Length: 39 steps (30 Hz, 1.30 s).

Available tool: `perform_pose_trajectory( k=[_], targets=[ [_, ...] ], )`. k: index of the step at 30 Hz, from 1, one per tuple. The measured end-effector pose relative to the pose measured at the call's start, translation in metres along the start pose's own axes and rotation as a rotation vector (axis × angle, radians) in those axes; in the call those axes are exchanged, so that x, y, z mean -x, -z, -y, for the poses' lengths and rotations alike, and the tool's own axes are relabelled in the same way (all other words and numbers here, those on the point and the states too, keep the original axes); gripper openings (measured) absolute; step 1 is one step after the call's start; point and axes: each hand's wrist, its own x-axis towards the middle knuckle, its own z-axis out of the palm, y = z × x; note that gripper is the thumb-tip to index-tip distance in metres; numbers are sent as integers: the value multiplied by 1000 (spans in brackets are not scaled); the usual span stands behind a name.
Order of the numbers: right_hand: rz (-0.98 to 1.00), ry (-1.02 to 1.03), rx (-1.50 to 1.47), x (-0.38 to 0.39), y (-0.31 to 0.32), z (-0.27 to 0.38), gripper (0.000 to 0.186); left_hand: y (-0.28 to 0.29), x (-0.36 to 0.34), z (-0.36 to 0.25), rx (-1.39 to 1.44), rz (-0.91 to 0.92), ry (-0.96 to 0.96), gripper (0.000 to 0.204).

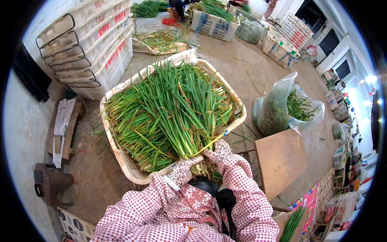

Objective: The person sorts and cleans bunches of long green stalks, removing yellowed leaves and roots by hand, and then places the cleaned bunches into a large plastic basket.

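Observation:
A white plastic crate (133,171) stands before me, heaped with long green stalks that look like garlic chives (139,133). On top lies a bunch of chives (173,105), leaves pointing away and pale stem ends toward me. My left hand (183,171), in a patterned glove, is closed at the lower left of those stem ends. From the right, my gloved right hand (219,152) closes on the same end of the bunch. A narrow yellow strip (213,142) crosses the stems beside my right fingers. My fingertips are partly hidden among the stems.
Stacked white crates (94,50) rise at the far left. To the right are a clear plastic bag of greens (274,107) and a brown board (280,161). A low brown stool (52,183) is near the left wall. Further crates (213,26) and a person (177,7) are at the back.

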Motion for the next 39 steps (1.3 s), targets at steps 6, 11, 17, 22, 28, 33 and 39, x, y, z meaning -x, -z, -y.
perform_pose_trajectory(
  k=[6, 11, 17, 22, 28, 33, 39],
  targets=[
    [53, -208, -107, -1, -6, -3, 80, 4, 9, -2, 467, -55, 42, 18],
    [-25, -313, -943, -2, -42, -14, 94, 11, -15, 29, 387, -166, 90, 17],
    [215, -440, -762, -19, -35, -21, 99, -2, -23, 34, -25, -14, -53, 43],
    [3, -166, -584, -3, 9, 0, 85, -49, -16, -2, 478, -16, 48, 29],
    [246, -122, 477, 26, 75, 85, 83, -58, -29, -12, -344, 250, -164, 46],
    [421, -81, 443, 21, 32, 98, 66, -24, -41, 65, -534, -4, -441, 59],
    [235, 88, 22, 19, 44, 75, 77, -45, -17, 18, 72, 118, -233, 40]
  ],
)
